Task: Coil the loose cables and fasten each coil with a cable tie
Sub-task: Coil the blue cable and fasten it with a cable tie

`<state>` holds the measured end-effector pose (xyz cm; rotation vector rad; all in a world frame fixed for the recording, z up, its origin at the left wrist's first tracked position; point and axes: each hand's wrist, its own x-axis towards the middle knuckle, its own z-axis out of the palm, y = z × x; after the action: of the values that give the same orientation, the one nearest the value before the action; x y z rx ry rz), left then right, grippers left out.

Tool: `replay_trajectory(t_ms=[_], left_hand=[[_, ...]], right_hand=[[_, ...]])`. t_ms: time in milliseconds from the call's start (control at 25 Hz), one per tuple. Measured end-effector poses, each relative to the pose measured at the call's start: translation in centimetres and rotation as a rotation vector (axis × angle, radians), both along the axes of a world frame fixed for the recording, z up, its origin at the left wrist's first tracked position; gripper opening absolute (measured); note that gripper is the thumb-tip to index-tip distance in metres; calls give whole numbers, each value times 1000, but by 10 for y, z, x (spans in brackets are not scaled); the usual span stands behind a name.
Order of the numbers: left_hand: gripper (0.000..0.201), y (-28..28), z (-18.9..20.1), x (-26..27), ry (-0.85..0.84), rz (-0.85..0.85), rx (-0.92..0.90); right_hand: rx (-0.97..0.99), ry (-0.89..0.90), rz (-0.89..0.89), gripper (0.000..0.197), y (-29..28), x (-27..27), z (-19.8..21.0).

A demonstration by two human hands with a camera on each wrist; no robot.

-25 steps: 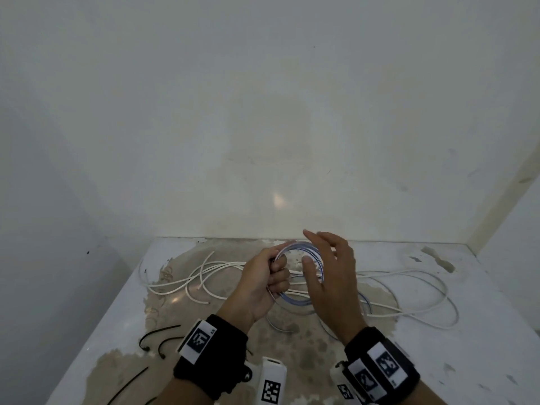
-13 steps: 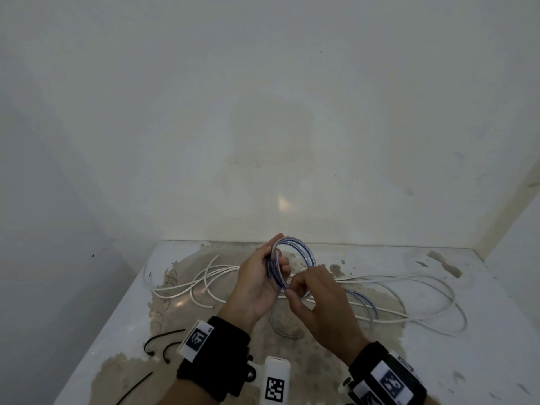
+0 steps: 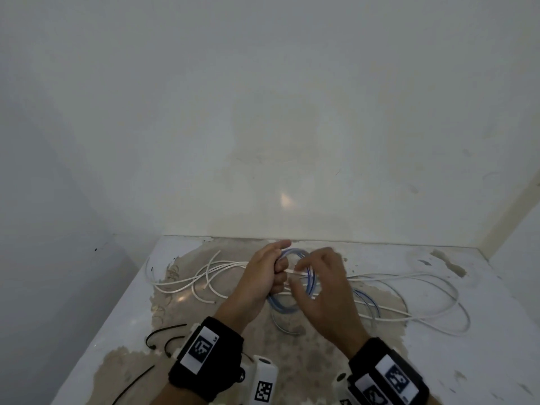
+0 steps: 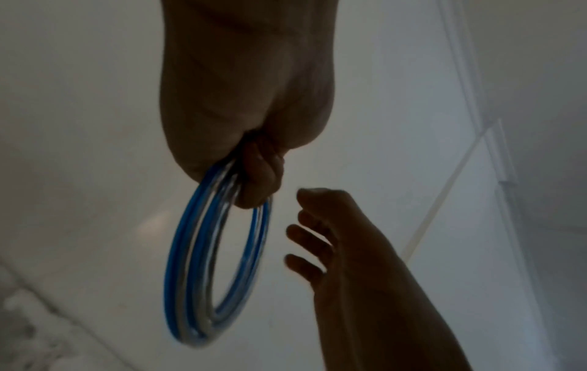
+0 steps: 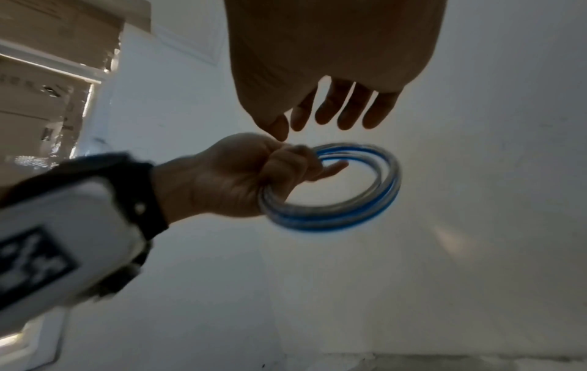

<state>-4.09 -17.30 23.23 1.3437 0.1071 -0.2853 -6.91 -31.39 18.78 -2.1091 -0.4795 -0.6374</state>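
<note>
Blue-and-clear cable coil held upright in the left hand, right hand open beside it.

The blue cable coil (image 3: 295, 276) stands above the bench (image 3: 482, 331), its ring on edge, gripped at its 9 o'clock rim by the curled fingers (image 5: 286, 163) of the left hand (image 3: 263, 279). The right hand (image 3: 324, 290) sits at the coil's 3 o'clock, fingers spread and holding nothing visible, nearer to the uncoiled blue tail (image 3: 368, 299). White cables (image 3: 423, 279) lie loose from 9 to 3 o'clock; black cable ties (image 3: 163, 337) wait at 7 o'clock.
</note>
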Motion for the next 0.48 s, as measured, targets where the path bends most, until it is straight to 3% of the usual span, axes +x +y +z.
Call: replay_trajectory(t_ms=[80,240,360,480], left_hand=[[31,9,-5,-8,40,-48,34],[22,29,-22,-21,75,7,60],[35,56,-42,-32,30,-17,335],[40,90,-61,-45,176,-6,458]], right_hand=[[-88,73,46,36,-8,10,-1],[-57,384,334,16,16,21,-25],[49,450,410,18,44,18,-44],[25,620,518,22,74,10,-70]])
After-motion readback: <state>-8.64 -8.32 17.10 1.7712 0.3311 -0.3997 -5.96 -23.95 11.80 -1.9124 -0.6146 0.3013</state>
